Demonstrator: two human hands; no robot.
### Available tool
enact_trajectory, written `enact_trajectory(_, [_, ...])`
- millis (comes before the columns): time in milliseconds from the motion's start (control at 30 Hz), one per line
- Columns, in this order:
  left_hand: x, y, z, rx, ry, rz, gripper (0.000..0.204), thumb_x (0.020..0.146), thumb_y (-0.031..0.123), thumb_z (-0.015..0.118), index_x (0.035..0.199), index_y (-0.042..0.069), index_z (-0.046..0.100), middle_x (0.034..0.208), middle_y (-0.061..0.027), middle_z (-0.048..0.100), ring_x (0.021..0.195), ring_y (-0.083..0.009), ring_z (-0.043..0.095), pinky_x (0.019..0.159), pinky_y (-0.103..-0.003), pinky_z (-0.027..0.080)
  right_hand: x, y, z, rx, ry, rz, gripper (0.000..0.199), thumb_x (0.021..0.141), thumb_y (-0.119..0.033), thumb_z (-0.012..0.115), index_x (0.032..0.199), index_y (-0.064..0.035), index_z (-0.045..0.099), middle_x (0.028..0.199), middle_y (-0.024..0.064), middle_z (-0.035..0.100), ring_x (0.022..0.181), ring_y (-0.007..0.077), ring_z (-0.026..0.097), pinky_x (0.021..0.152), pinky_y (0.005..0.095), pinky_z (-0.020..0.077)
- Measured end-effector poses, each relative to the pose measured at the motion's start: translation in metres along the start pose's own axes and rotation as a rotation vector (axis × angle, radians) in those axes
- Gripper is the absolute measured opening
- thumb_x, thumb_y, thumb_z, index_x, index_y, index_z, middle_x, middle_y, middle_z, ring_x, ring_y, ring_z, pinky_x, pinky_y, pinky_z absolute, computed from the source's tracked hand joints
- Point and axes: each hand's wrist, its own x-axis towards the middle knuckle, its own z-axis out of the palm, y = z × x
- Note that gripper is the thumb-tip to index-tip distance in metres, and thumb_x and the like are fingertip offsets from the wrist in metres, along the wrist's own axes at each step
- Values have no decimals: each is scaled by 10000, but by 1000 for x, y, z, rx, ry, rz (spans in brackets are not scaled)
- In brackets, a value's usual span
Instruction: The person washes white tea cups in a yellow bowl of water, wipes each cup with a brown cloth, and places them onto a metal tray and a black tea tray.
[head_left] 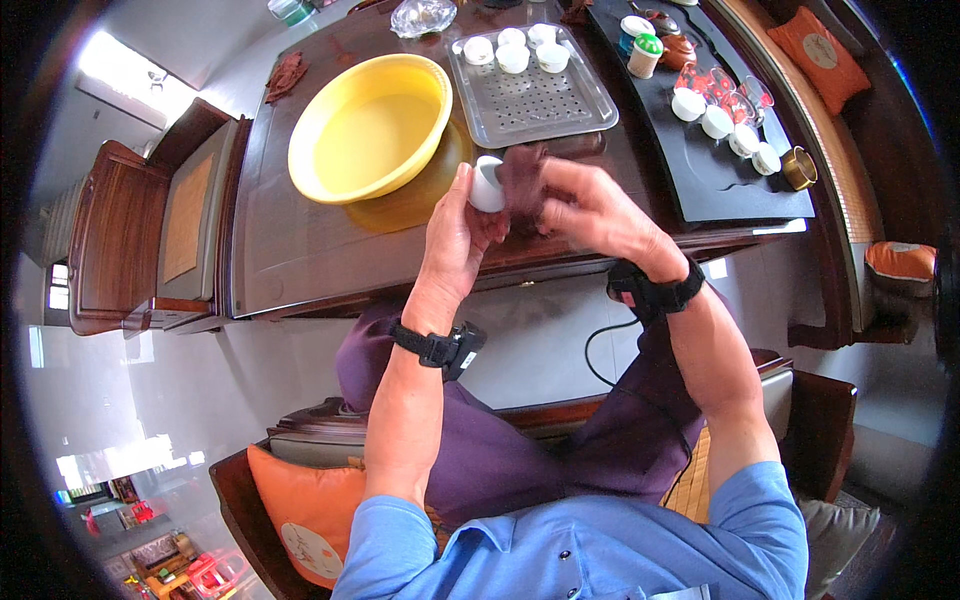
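Two hands over table's (300, 250) near edge: left hand (455, 225) clamped on small white cup (487, 186), right hand (590, 210) fingers closed round dark cloth (522, 180) pressed against cup. Yellow basin (368, 125) just beyond, metal tray (530, 95) w/ cups nearby.

Small white cup (487, 187) tilted sideways, touching dark reddish-brown cloth (522, 180) above table edge

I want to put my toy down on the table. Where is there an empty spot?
The perforated metal tray is bare in its near half; four small white cups crowd its far edge. The dark wood table is bare left of the left hand, below the yellow basin. The black tea tray is crowded along its right side, barer near its front.
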Motion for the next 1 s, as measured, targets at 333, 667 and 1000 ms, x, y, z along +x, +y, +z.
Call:
enact_trajectory(333, [-1, -1, -3, -87, 6, -185, 382, 1047, 432, 514, 1197, 109, 654, 1077, -14, 717, 933, -144, 683, 816, -324, 559, 3, 17, 14, -581, 30, -284, 133, 859, -84, 641, 889, -4, 538, 849, 197, 583, 843, 447, 611, 699, 509, 492])
enact_trajectory(667, [-4, -4, 12, 65, -131, 153, 307, 1009, 188, 639, 1282, 55, 593, 1116, -23, 687, 1005, -109, 644, 928, -278, 527, 5, 9, 26, -65, 295, 91, 140, 953, -110, 582, 968, 17, 641, 791, 121, 674, 669, 280, 631, 615, 362, 510])
enact_trajectory(1000, [-12, 15, 14, 286, -100, 172, 457, 908, 142, 763, 1308, 13, 586, 1186, -42, 667, 1063, -125, 627, 955, -297, 522, 5, 14, -3, 30, 316, -203, 212, 824, -23, 671, 1021, 50, 642, 1083, 122, 616, 1035, 232, 599, 924, 358, 491])
